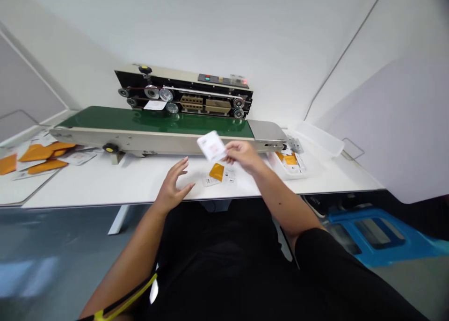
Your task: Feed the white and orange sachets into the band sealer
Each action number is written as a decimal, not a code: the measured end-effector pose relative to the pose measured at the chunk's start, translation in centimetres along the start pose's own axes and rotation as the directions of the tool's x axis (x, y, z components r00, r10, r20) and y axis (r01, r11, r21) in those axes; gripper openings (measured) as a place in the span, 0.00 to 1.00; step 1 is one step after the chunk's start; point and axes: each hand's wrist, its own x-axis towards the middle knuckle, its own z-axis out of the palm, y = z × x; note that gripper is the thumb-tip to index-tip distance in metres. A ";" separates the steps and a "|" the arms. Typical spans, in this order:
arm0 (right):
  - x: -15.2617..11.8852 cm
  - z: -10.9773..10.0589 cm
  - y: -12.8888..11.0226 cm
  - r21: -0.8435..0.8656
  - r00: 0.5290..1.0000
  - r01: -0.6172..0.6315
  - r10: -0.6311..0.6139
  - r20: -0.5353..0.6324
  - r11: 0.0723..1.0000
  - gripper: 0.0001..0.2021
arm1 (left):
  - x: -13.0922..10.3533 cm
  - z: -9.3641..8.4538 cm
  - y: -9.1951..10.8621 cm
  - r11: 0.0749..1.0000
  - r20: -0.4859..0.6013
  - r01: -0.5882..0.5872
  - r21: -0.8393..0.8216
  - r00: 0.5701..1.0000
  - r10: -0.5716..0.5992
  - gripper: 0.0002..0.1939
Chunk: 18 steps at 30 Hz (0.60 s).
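Observation:
A white packet with faint reddish print (212,146) is pinched at its right corner by my right hand (241,155), held up in front of the green conveyor belt (157,122). My left hand (173,185) hovers over the white table's front part, fingers spread and holding nothing. Between and below the hands, an orange packet (217,172) lies on white printed packets (229,175). Behind the belt stands a sealing machine (189,94) with rollers; another white packet (155,105) is at its left rollers.
Orange and white packets (47,158) are heaped at the table's left. A white bin (291,172) with packets stands right of my right hand, a translucent tray (321,138) behind it. Blue plastic crates (377,237) are below right. The metal conveyor frame (161,145) crosses the table.

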 end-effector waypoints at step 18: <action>8.4 -7.0 -2.8 -0.627 0.742 0.085 -0.469 -0.479 0.774 0.11 | 0.8 1.9 -1.3 0.903 0.598 -0.257 0.345 0.801 -0.001 0.38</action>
